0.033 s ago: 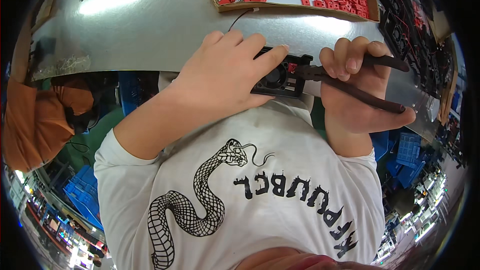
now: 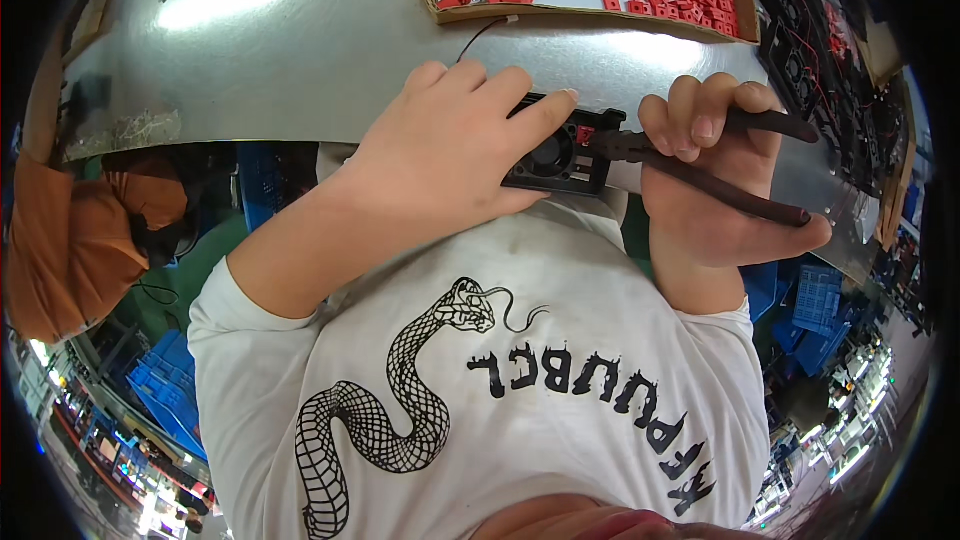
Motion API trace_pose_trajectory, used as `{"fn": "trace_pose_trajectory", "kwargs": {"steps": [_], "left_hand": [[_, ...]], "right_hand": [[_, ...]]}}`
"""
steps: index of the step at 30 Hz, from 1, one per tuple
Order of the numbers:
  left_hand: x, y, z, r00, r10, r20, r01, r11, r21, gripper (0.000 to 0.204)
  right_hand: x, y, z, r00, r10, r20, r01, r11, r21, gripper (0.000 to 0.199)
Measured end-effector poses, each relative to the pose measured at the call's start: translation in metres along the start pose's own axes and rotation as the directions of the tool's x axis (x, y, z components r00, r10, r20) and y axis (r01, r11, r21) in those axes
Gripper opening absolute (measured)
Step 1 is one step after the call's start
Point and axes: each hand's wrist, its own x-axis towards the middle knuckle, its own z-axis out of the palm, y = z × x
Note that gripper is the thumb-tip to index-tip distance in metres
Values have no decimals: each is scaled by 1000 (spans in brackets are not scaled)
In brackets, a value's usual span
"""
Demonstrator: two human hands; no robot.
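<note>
My left hand [image 2: 450, 135] is closed over a black plastic housing with a small fan [image 2: 552, 156], held at the table's near edge. The hand hides its left part. A small red piece [image 2: 584, 136] sits in the housing, right of the fan. My right hand [image 2: 725, 225] grips dark-handled pliers [image 2: 715, 190], whose handles are spread apart. The jaws point left and reach the housing beside the red piece; whether they pinch it I cannot tell. A thin dark wire [image 2: 478, 38] with a small pale connector emerges beyond my left hand.
On the metal table [image 2: 300, 70], a shallow cardboard tray [image 2: 600, 22] holds many small red parts. More black fan housings [image 2: 795, 65] with wires lie at the far right. Blue crates [image 2: 165, 385] stand below left, others below right. A person's orange-brown clothing [image 2: 60, 250] shows at left.
</note>
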Motion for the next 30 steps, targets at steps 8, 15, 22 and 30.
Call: {"fn": "trace_pose_trajectory", "kwargs": {"steps": [8,15,22,30], "left_hand": [[1,1,-3,998,-31,49,33,999,-41,77],[0,2,0,1000,-17,7,17,1000,3,72],[-2,2,1,1000,-16,0,16,1000,4,70],[0,3,1,1000,-23,9,23,1000,-16,70]], "right_hand": [[-2,3,-7,994,-65,84,61,997,54,121],[3,0,-9,987,70,146,-80,994,68,116],[9,-2,18,959,86,-271,-75,996,52,94],[-12,12,17,968,-250,-20,247,963,-104,94]]}}
